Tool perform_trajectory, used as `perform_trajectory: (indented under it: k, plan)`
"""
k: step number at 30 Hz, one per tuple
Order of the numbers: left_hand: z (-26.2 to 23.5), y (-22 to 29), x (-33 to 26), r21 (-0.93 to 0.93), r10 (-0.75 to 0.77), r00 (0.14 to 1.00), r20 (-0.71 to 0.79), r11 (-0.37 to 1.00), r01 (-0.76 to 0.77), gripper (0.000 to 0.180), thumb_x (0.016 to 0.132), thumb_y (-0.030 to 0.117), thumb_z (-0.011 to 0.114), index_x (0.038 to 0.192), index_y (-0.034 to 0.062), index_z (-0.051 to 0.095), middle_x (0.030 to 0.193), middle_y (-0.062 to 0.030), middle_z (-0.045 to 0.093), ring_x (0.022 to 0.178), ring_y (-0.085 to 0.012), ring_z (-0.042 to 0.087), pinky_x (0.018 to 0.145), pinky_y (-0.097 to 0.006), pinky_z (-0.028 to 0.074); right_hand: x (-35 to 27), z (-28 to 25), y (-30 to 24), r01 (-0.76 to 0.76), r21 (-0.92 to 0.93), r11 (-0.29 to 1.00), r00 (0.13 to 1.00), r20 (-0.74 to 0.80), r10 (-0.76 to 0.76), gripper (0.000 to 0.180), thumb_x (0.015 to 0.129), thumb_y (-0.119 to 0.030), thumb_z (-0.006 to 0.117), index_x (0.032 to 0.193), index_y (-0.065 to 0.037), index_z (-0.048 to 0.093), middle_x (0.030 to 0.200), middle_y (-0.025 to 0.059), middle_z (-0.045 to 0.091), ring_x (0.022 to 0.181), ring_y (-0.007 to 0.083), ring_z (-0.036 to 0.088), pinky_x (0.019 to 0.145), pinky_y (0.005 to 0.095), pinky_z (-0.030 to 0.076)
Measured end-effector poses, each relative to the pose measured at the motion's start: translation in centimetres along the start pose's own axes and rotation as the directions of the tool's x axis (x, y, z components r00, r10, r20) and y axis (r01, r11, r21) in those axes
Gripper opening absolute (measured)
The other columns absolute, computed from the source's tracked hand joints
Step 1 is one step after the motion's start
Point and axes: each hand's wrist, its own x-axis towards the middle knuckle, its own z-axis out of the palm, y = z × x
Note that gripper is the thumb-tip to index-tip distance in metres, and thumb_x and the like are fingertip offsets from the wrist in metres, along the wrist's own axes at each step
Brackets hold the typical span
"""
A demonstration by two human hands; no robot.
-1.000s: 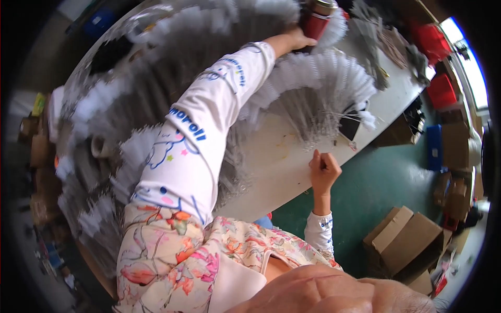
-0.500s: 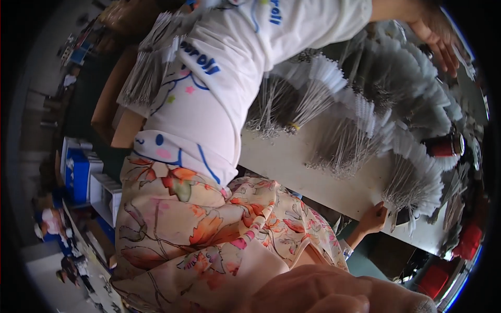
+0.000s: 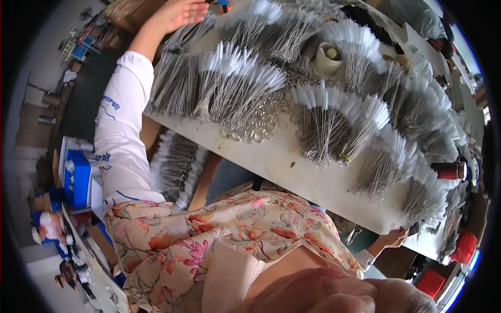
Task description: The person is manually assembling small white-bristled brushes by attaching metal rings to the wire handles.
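Thin wire brushes with pale bristle heads and looped ends stand in bundles across the table [image 3: 271,156]. At the upper left, my left hand [image 3: 180,14] is open, fingers stretched out, over a brush bundle [image 3: 188,34] at the table's far left. Its arm is in a white printed sleeve. By the table's near edge at the right, my right hand [image 3: 394,238] has curled fingers close to the rightmost brush bundle [image 3: 425,201]. What these fingers hold, if anything, cannot be made out. Loose metal rings [image 3: 255,128] lie between the bundles.
A whitish roll [image 3: 327,57] stands among the brushes. A dark red cylinder [image 3: 450,171] is at the right. More brushes [image 3: 177,164] are packed below the table's left end. Red containers [image 3: 464,248] sit at lower right, blue bins [image 3: 78,177] at left. People [image 3: 49,227] are farther off.
My left arm has swung from the far right across to the upper left, uncovering the brushes and rings. My right hand stays by the table edge. The view has shifted.
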Motion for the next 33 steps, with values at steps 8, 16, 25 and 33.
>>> perform_trajectory:
  k: [8,16,25,33]
  plan:
    - [2.1,-10.1,13.2,0.298,-0.199,0.975,0.095,0.941,0.163,0.027,0.079,0.032,0.067,0.091,0.0094,0.057,0.083,-0.0003,0.06,0.073,-0.0122,0.058,0.066,-0.03,0.051,-11.1,11.5,-17.3,0.091,0.21,0.973,0.842,0.505,-0.188,0.029,0.089,-0.029,0.053,0.087,-0.002,0.063,0.062,-0.0044,0.048,0.052,0.0018,0.037,0.046,0.0169,0.026]
    - [6.3,-12.9,16.8,0.785,-0.023,0.999,-0.043,0.618,0.048,0.021,0.077,0.024,0.065,0.082,0.0036,0.064,0.067,-0.0042,0.063,0.055,-0.011,0.061,0.045,-0.026,0.05,-15.2,29.5,-27.5,0.736,0.202,0.646,0.127,0.896,-0.425,0.018,0.083,-0.022,0.061,0.094,-0.008,0.067,0.081,0.0057,0.066,0.07,0.0144,0.062,0.065,0.0275,0.049]
    - [6.7,-13.2,15.5,0.717,-0.014,0.995,-0.104,0.692,0.084,0.015,0.08,0.018,0.058,0.082,0.0034,0.062,0.068,-0.0033,0.063,0.057,-0.0115,0.062,0.046,-0.027,0.05,-16.4,42.6,-25.4,0.886,0.011,0.464,0.16,0.931,-0.327,0.03,0.069,-0.042,0.063,0.087,-0.018,0.068,0.081,0.005,0.067,0.078,0.0246,0.064,0.07,0.0383,0.051]
    - [3.6,-15.7,16.7,0.73,-0.022,0.997,-0.071,0.68,0.067,0.014,0.08,0.017,0.057,0.082,0.0041,0.062,0.068,-0.0039,0.062,0.057,-0.0132,0.061,0.045,-0.028,0.048,-15.7,43.8,-25.8,0.297,0.547,0.783,0.354,0.698,-0.622,0.034,0.081,-0.039,0.057,0.085,-0.006,0.064,0.077,0.0083,0.065,0.067,0.0215,0.064,0.066,0.0344,0.05]
